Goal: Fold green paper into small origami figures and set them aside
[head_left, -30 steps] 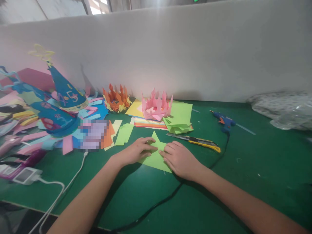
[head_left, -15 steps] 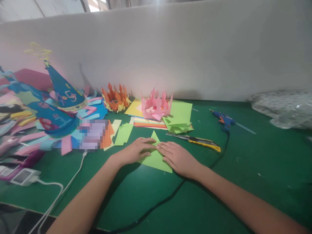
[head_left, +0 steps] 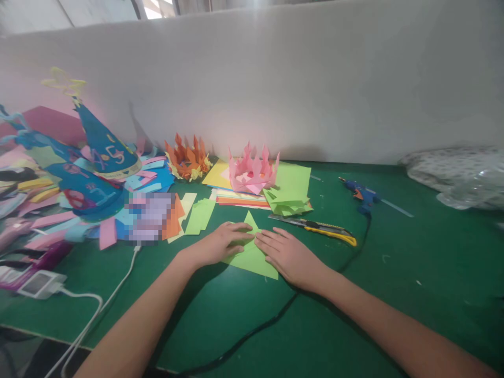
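Observation:
A light green sheet of paper [head_left: 254,262], folded to a triangle-like shape, lies on the green table with its point facing away from me. My left hand [head_left: 220,244] rests on its left side, fingers stretched toward the middle. From the right, my right hand [head_left: 289,257] lies flat on the paper with its fingers extended and slightly spread. The fingertips of both hands nearly meet at the sheet's centre and cover part of it. Just beyond are a stack of folded green paper pieces [head_left: 289,203] and a yellow-handled utility knife [head_left: 326,231].
A pink paper crown [head_left: 252,176] stands on coloured sheets, beside an orange crown [head_left: 187,160]. Blue cone hats [head_left: 106,147] and paper strips crowd the left. A blue glue gun [head_left: 360,194] lies at right, its black cord [head_left: 252,336] crossing the table. White cables [head_left: 126,278] run front left.
My right hand has shifted very slightly to the right, with its upper finger lifted or spread a little more. My left hand and the green paper look about the same.

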`<control>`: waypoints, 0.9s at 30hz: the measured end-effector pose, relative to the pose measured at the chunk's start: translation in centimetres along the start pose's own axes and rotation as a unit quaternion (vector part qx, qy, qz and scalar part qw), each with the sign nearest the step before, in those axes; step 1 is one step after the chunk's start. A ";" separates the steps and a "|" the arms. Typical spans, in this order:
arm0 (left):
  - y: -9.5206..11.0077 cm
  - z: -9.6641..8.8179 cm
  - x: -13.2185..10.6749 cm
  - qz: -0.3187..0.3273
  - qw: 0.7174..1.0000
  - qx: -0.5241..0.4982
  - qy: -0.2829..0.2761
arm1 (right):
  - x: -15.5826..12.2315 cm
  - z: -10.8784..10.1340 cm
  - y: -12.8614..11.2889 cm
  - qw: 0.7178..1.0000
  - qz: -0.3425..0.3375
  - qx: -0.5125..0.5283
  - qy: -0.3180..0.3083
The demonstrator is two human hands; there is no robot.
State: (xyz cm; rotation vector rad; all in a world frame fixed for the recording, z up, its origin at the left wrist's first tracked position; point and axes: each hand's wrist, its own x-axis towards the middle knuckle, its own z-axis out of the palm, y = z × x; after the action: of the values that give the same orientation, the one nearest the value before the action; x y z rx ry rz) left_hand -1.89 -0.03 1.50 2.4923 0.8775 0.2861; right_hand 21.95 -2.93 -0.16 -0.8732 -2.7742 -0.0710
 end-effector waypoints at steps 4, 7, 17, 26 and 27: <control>-0.1 0.0 0.0 0.007 1.000 -0.002 0.002 | 0.7 -0.7 -0.9 1.000 0.009 0.009 0.001; -0.2 0.0 0.0 0.010 1.000 -0.004 0.012 | 1.3 -1.2 -1.6 1.000 0.014 0.021 -0.001; 0.1 -0.2 -0.1 -0.006 1.000 -0.009 0.008 | 1.0 -1.4 -2.0 0.999 0.021 -0.028 -0.010; 0.0 -0.1 -0.1 -0.007 1.000 -0.006 0.006 | 0.2 -2.3 -1.0 0.996 0.067 -0.050 -0.003; 0.0 -0.1 -0.1 -0.009 1.000 -0.006 0.004 | 0.2 -2.2 -1.1 0.996 0.071 -0.052 0.003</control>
State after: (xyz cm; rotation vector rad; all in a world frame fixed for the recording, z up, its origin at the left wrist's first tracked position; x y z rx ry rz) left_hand -1.99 -0.03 1.54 2.4733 0.8988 0.2944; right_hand 21.64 -3.95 2.02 -1.0919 -2.7149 -0.1950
